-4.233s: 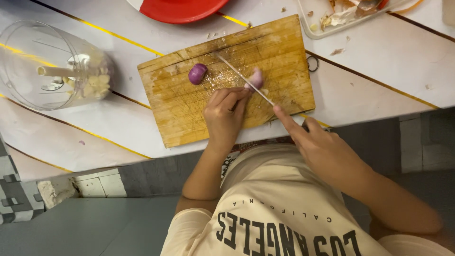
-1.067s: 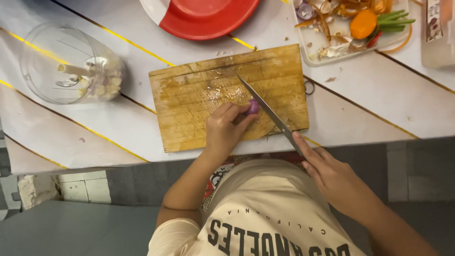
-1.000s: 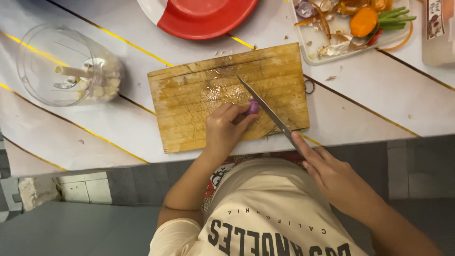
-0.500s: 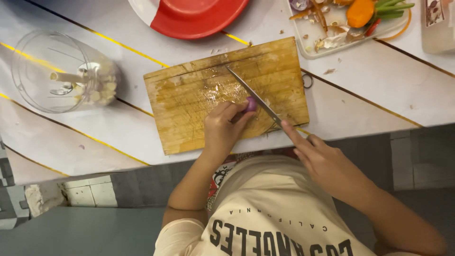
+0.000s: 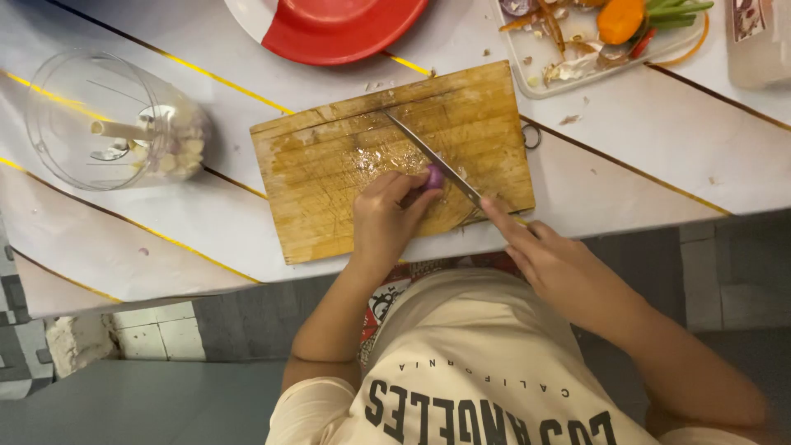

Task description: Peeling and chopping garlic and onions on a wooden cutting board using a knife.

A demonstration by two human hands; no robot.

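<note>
My left hand [image 5: 386,216] arched over scarred wooden cutting board [image 5: 387,156], fingers pinching small purple shallot piece [image 5: 434,175] near board's front edge. My right hand [image 5: 554,262] grips knife [image 5: 432,158], index extended along slim steel blade, angled against shallot.

Only one package in view: a pale, translucent plastic container [image 5: 758,41] at the top right corner of the white table [image 5: 626,181], cut off by the frame. Bears a small label [image 5: 748,16] in dark red and white. No signs or screens.
</note>
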